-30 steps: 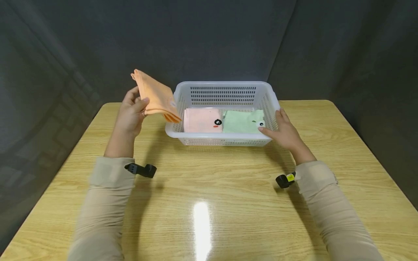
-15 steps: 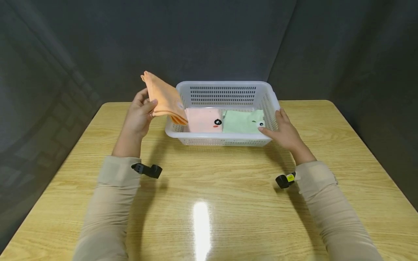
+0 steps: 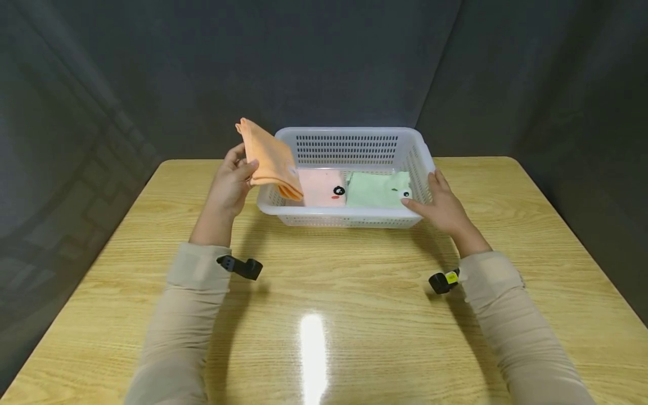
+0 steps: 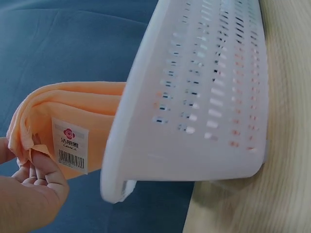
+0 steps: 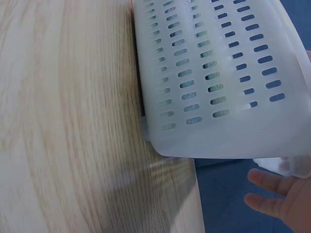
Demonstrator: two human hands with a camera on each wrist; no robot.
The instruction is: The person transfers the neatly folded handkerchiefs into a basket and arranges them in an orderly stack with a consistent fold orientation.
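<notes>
My left hand (image 3: 230,183) pinches a folded orange towel (image 3: 270,154) by its left end, thumb on top. The towel hangs tilted over the left end of a white plastic basket (image 3: 349,211), its lower right corner above a folded pink towel (image 3: 321,185). In the left wrist view a white barcode label (image 4: 71,145) shows on the orange towel. The right hand (image 3: 445,208) rests at the basket's front right corner, thumb over the rim and fingers along the outside. In the right wrist view its fingers (image 5: 267,182) look straight. A folded green towel (image 3: 374,188) lies beside the pink one.
The basket stands near the back edge of a wooden table (image 3: 354,292), before a dark curtain (image 3: 349,62). Black wrist cameras (image 3: 248,269) hang from both cuffs. Slotted holes run along the basket's walls.
My left hand has moved right and slightly down, bringing the orange towel further over the basket and covering part of the pink towel. The right hand has stayed at the basket's corner.
</notes>
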